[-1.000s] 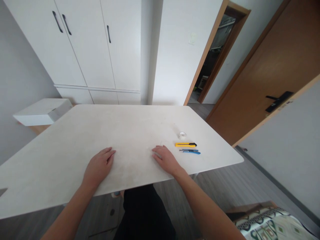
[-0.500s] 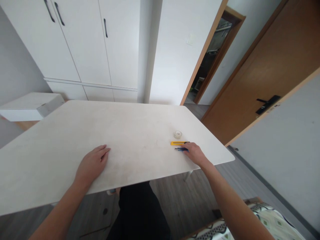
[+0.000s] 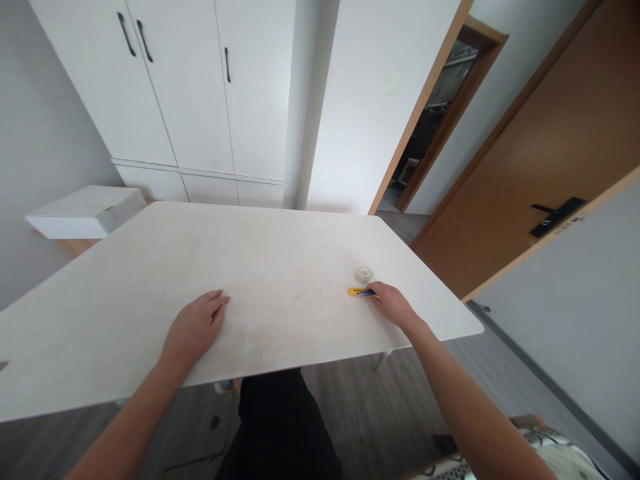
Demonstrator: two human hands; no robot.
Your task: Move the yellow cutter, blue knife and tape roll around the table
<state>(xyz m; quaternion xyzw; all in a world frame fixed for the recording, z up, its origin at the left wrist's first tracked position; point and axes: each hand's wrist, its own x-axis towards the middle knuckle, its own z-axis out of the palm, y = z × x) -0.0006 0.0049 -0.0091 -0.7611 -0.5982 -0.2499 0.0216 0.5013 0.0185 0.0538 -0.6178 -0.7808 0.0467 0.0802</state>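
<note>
On the white table, my left hand lies palm down, fingers stretched out, holding nothing. Farther right, my right hand has its fingers closed around a slim blue tool, whose exact kind is too small to tell. A yellow utility knife is right beneath or against that tool at the fingertips, its right end hidden by them. Whether the fingers also grip the knife, I cannot tell. Just beyond the knife sits a small roll of clear tape.
A white box stands past the table's far left corner. White cupboards line the back. To the right is a brown door with a black handle. A patterned cloth shows at the lower right, and my legs are under the table's front edge.
The blue tool has moved up from below the utility knife and now overlaps it, with my right fingers on it. My left hand rests as before. The whole view has shifted slightly.
</note>
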